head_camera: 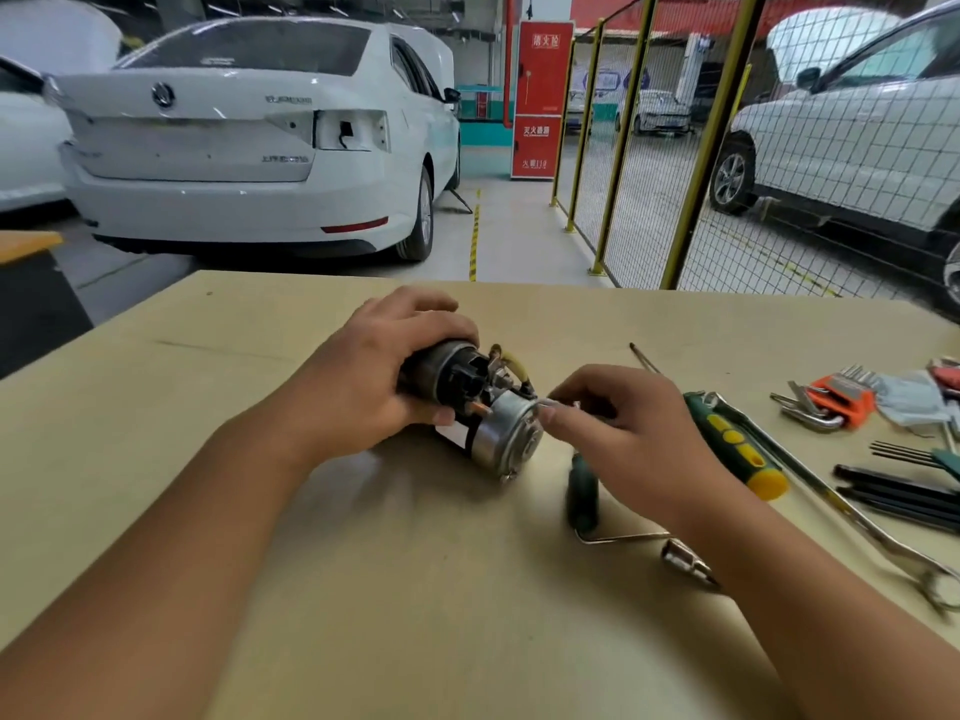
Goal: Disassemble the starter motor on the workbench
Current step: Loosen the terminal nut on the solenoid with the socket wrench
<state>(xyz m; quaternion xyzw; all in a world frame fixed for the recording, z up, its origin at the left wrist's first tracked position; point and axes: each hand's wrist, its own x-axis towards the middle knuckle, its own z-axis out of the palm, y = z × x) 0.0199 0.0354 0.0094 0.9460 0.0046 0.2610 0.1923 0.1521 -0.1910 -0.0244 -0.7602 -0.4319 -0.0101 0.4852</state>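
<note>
A car repair workshop is shown. A white car (249, 142) with a tail lamp taken out is parked on the concrete floor behind a tan surface (363, 589), and a second white car (852, 148) is seen beyond a yellow-framed wire fence (675, 163). A red fire cabinet (540, 98) is set against a pillar. Hand tools are laid out on the surface: a screwdriver (737, 444), a spanner (857, 527) and a set of hex keys (826, 400).
</note>
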